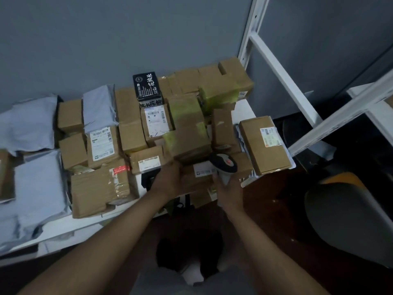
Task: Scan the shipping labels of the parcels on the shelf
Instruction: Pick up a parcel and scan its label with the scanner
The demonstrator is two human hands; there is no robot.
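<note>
Both hands are working at the front edge of the shelf (89, 225): the right hand (230, 194) is wrapping its fingers round the handle of a grey scanner (224, 165), head tilted down toward the pile, while the left hand (168, 182) is reaching under the stack and seeming to grip the edge of a small brown box (191, 179), though its fingers are mostly hidden so the exact hold is hard to tell. That box is carrying a white label (202, 169) just beside the scanner head, likely being steadied or pulled out so the barcode is facing the beam. Parcels are crowding the shelf: brown cartons, grey poly bags (32, 122) at the left, a black printed box (147, 89) standing upright on top at the back. Several are lying label-up, such as the middle carton's label (157, 122) and the left one's label (102, 142), probably for easy scanning. A flat carton (264, 144) is sitting apart at the right end, label up too. Lighting is dim, edges blurred.
</note>
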